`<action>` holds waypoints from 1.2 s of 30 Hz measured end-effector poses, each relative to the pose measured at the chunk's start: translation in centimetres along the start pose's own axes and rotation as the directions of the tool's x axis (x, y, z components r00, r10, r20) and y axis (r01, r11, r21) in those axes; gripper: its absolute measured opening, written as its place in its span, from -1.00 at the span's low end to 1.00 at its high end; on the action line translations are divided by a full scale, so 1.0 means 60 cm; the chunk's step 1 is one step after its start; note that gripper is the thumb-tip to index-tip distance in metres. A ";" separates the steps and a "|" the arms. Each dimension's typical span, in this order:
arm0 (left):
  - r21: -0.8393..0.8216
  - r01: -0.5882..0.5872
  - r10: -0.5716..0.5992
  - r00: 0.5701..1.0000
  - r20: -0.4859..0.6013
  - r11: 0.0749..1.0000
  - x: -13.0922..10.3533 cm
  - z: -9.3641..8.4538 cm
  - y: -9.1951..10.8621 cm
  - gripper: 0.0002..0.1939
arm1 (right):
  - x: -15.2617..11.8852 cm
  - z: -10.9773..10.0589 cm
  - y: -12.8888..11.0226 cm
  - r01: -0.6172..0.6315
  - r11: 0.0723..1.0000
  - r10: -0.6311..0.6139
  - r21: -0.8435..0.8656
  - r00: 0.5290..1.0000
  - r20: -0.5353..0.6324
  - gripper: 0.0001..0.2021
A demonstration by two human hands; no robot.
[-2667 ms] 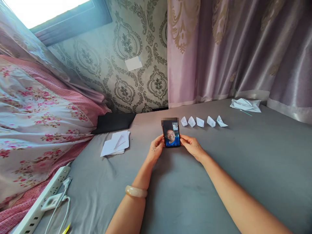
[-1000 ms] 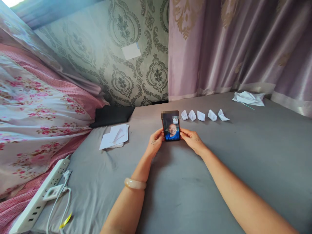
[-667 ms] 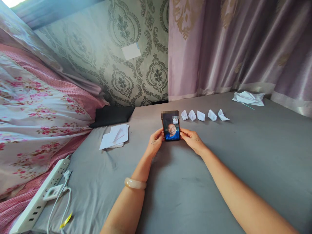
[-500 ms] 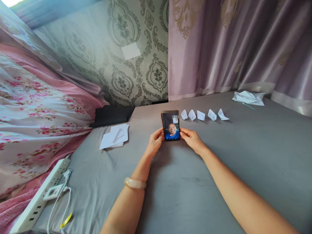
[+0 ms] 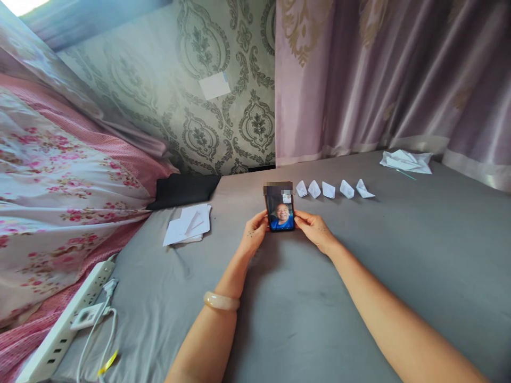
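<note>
While the left hand (image 5: 255,233) is gripping one long edge of the phone (image 5: 281,213) with its fingers closed, the right hand (image 5: 315,230) is pinching the opposite edge, its thumb and fingers also closed on it. Both hands are holding the phone upright over the grey sheet (image 5: 319,319), near the middle of the view; whether its lower edge is touching the cloth, I cannot tell. Its screen is facing the wearer and showing a smiling person in blue. A pale bangle (image 5: 221,301) is circling the left forearm.

Just beside the phone, on the right, five folded white paper pieces (image 5: 328,190) are standing or leaning in a row. Farther right, a clear bag of papers (image 5: 406,161) is lying near the purple curtain (image 5: 359,80), with a thin green stick (image 5: 406,175) resting close by. On the left, loose white papers (image 5: 187,226) are overlapping near a black item (image 5: 186,190), and a white power strip (image 5: 51,346) is lying beside the floral fabric (image 5: 59,191), white cables running from it
</note>
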State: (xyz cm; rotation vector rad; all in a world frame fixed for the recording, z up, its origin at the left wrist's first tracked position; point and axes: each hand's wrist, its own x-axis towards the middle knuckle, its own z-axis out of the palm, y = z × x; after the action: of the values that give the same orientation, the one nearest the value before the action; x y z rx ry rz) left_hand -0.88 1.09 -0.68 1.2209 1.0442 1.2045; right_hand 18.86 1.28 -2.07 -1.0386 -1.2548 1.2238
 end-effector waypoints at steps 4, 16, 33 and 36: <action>0.014 0.000 0.000 1.000 0.003 1.000 0.000 -0.001 0.000 -0.51 | 0.000 0.000 0.001 -0.002 1.000 0.002 -0.001 1.000 -0.002 -0.62; 0.030 -0.019 0.017 0.998 0.058 0.999 -0.003 0.000 0.004 -0.45 | -0.006 0.002 -0.008 0.017 0.999 -0.016 -0.044 1.000 0.012 -0.61; -0.061 -0.025 0.031 0.995 0.094 0.998 0.000 -0.006 -0.008 -0.29 | -0.009 0.001 -0.009 0.080 0.997 -0.080 -0.009 0.996 0.033 -0.61; -0.080 -0.046 0.056 0.990 0.131 0.996 -0.004 -0.007 -0.007 -0.29 | -0.010 0.000 -0.006 0.104 0.994 -0.104 -0.028 0.995 0.015 -0.63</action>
State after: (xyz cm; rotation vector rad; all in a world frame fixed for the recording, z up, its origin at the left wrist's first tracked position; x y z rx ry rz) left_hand -1.31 0.92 -1.16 1.2568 0.8652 1.1747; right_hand 18.91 0.65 -1.76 -0.9747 -1.3233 1.1379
